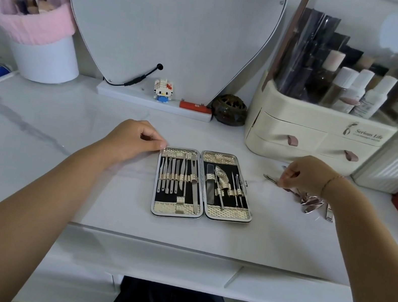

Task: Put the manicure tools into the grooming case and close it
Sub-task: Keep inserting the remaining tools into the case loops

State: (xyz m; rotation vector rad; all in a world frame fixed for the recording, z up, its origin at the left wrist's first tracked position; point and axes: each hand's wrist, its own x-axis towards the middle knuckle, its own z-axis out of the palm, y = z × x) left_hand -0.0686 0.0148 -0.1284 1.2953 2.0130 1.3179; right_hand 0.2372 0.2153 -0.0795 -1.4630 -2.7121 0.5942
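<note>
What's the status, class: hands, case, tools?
Left hand steadies open case. Right hand on loose tools. Nothing blocking.

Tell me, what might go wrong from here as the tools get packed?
The right hand is picking from a tangled pile of loose tools, so neighbours could snag and scatter. The left hand touches only one corner of the open case, which might slide during insertion. Closing could jam if any tool sits proud.

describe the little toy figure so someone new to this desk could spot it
Find the big heart-shaped mirror at the back. On its white base stands the small block-built cat figure, white with a red bow and blue body, left of a red bar.
</note>
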